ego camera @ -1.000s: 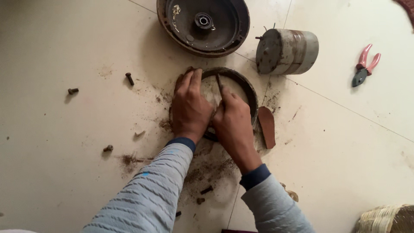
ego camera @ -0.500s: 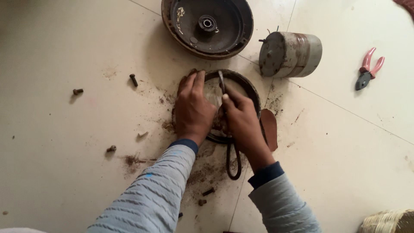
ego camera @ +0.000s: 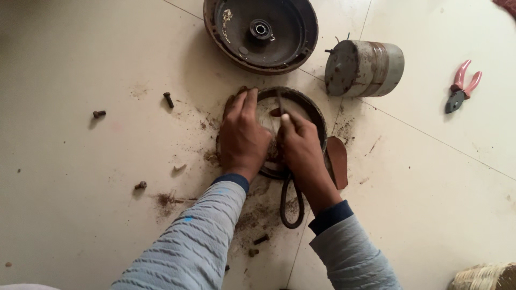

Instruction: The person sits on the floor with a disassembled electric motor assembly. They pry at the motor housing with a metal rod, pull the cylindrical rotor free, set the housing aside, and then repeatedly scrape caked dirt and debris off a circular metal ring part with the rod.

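Observation:
A round rusty metal ring part [ego camera: 313, 110] lies on the tiled floor, dirty inside. My left hand [ego camera: 243, 137] rests flat on its left side, fingers together, pressing down. My right hand [ego camera: 302, 153] is closed on a thin dark tool [ego camera: 280, 102] whose tip points into the ring. A dark loop-shaped handle [ego camera: 290, 207] sticks out from under my right wrist toward me. A flat brown piece [ego camera: 337, 161] lies just right of the ring.
A large dark round housing [ego camera: 260, 32] lies beyond the ring. A grey metal cylinder [ego camera: 365, 68] lies on its side at the right, pink-handled pliers [ego camera: 461, 86] farther right. Loose bolts [ego camera: 169, 100] and rust crumbs are scattered on the left. A woven object [ego camera: 484, 276] sits bottom right.
My right hand has shifted slightly back toward me, and the dark loop handle now shows fully below the wrist. My left hand stays pressed on the ring.

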`<control>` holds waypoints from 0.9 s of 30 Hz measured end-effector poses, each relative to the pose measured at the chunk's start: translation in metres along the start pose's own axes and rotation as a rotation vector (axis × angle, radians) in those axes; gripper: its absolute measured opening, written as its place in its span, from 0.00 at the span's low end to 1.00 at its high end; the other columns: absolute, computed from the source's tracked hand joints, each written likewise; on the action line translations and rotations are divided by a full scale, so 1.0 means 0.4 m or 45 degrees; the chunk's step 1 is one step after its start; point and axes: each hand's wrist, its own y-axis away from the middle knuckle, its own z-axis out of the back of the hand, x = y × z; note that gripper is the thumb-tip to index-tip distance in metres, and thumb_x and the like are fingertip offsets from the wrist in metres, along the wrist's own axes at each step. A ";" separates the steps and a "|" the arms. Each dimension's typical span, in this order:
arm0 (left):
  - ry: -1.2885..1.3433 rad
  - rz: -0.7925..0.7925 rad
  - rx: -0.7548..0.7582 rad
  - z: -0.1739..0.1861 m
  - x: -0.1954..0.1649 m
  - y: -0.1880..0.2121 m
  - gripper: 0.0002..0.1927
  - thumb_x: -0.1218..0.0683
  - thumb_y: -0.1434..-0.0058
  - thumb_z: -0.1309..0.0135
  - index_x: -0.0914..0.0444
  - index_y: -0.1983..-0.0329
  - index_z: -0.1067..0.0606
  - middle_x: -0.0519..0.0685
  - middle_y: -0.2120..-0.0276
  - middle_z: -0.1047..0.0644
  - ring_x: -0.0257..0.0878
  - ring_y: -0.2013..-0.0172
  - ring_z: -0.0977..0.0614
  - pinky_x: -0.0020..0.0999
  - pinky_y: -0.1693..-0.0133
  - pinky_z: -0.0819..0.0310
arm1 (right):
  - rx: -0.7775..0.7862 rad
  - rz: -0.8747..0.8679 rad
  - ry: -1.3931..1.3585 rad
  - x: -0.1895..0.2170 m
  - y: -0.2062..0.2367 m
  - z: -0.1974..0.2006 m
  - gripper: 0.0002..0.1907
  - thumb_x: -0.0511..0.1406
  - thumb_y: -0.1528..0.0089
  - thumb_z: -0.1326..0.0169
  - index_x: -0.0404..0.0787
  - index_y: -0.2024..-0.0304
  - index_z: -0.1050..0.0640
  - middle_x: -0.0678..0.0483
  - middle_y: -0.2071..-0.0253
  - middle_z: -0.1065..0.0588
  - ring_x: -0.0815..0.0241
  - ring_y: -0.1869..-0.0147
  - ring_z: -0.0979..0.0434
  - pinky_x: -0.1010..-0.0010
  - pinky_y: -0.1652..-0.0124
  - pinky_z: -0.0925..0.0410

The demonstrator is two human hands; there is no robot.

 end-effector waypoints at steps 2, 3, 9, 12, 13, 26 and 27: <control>0.029 -0.004 -0.003 0.000 0.000 -0.001 0.28 0.61 0.46 0.40 0.72 0.41 0.27 0.67 0.44 0.24 0.62 0.44 0.23 0.47 0.42 0.26 | 0.002 -0.015 0.045 -0.001 -0.001 -0.007 0.17 0.38 0.30 0.56 0.38 0.46 0.21 0.63 0.80 0.34 0.72 0.80 0.38 0.76 0.81 0.43; 0.015 -0.010 -0.002 0.001 0.000 -0.001 0.28 0.62 0.46 0.41 0.72 0.40 0.27 0.67 0.44 0.24 0.62 0.44 0.23 0.47 0.43 0.26 | -0.026 0.016 0.064 -0.002 -0.002 -0.011 0.17 0.38 0.30 0.56 0.38 0.46 0.21 0.63 0.80 0.33 0.72 0.80 0.37 0.76 0.81 0.43; -0.043 -0.068 -0.047 0.003 0.001 -0.001 0.27 0.62 0.46 0.41 0.72 0.41 0.26 0.66 0.44 0.23 0.62 0.44 0.23 0.47 0.42 0.26 | -0.017 0.060 0.115 0.004 -0.001 -0.020 0.17 0.38 0.29 0.55 0.35 0.48 0.20 0.61 0.80 0.33 0.72 0.80 0.36 0.75 0.80 0.42; -0.024 -0.065 -0.032 0.003 0.003 -0.001 0.27 0.63 0.47 0.42 0.72 0.42 0.26 0.65 0.45 0.23 0.62 0.44 0.23 0.47 0.43 0.26 | -0.056 0.041 0.097 0.003 0.003 -0.018 0.17 0.38 0.30 0.55 0.35 0.49 0.20 0.61 0.80 0.31 0.71 0.80 0.35 0.74 0.80 0.41; -0.018 -0.059 -0.033 0.003 0.003 -0.001 0.26 0.63 0.46 0.41 0.72 0.42 0.27 0.66 0.44 0.24 0.62 0.44 0.23 0.48 0.43 0.26 | -0.086 0.046 0.103 0.002 0.004 -0.019 0.17 0.38 0.30 0.55 0.34 0.49 0.21 0.61 0.79 0.30 0.71 0.80 0.34 0.75 0.79 0.40; -0.053 -0.049 -0.014 -0.005 0.020 0.003 0.27 0.67 0.47 0.49 0.72 0.40 0.27 0.68 0.43 0.24 0.63 0.44 0.22 0.47 0.42 0.26 | -0.186 0.088 0.323 0.023 0.032 -0.043 0.18 0.38 0.31 0.55 0.33 0.50 0.19 0.52 0.78 0.24 0.64 0.77 0.28 0.67 0.75 0.34; -0.046 -0.052 -0.013 -0.007 0.021 0.003 0.26 0.66 0.45 0.48 0.72 0.40 0.27 0.68 0.43 0.24 0.63 0.44 0.21 0.47 0.43 0.25 | -0.185 0.061 0.299 0.022 0.032 -0.045 0.18 0.38 0.32 0.55 0.33 0.50 0.20 0.51 0.78 0.25 0.63 0.77 0.28 0.66 0.75 0.34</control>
